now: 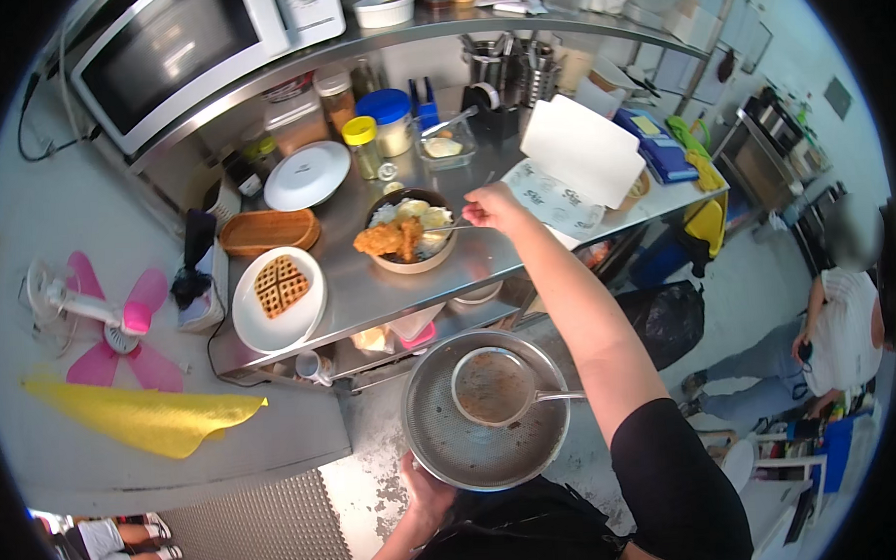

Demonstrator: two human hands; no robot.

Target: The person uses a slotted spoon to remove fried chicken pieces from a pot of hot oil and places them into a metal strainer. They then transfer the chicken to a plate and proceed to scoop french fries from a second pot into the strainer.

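Thin metal tongs (446,228) are gripped in my right hand (494,206). Their tips reach a piece of breaded fried food (389,239) at the front left of a round bowl (416,267). Whether the tips pinch it is hard to tell. White rice (386,209) and pale, creamy-looking slices (414,208) fill the bowl's back and right. Low in front of my body, my left hand (427,489) holds a large perforated metal strainer bowl (491,463) by its near-left rim. Inside that lies a smaller round sieve (494,388) with a handle pointing right.
Left of the bowl are a waffle (281,286) on a white plate (246,324) and a wooden tray (269,232). An open, paper-lined takeaway box (584,149) sits right. Jars (385,127) stand behind, below a shelf with a microwave (181,60). A person (838,333) stands far right.
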